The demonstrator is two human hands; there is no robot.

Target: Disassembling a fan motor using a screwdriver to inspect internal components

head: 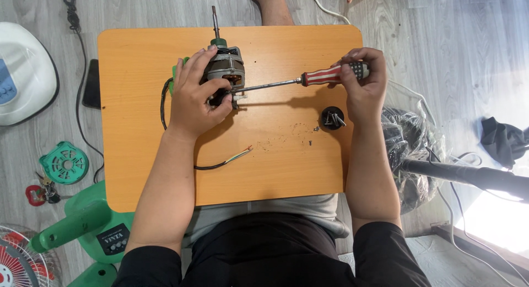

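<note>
A small electric fan motor with a metal shaft pointing away from me lies on the orange table. My left hand grips the motor from its left side and holds it down. My right hand is closed around the red-and-white striped handle of a screwdriver. The screwdriver's metal shank runs left and its tip meets the motor's near right side. A black cable with bare coloured wire ends trails from the motor across the table.
A black round cap holding screws sits near my right wrist, with small debris beside it. On the floor left lie a green fan base, a green round part, keys and a white cover. A bagged black item lies right.
</note>
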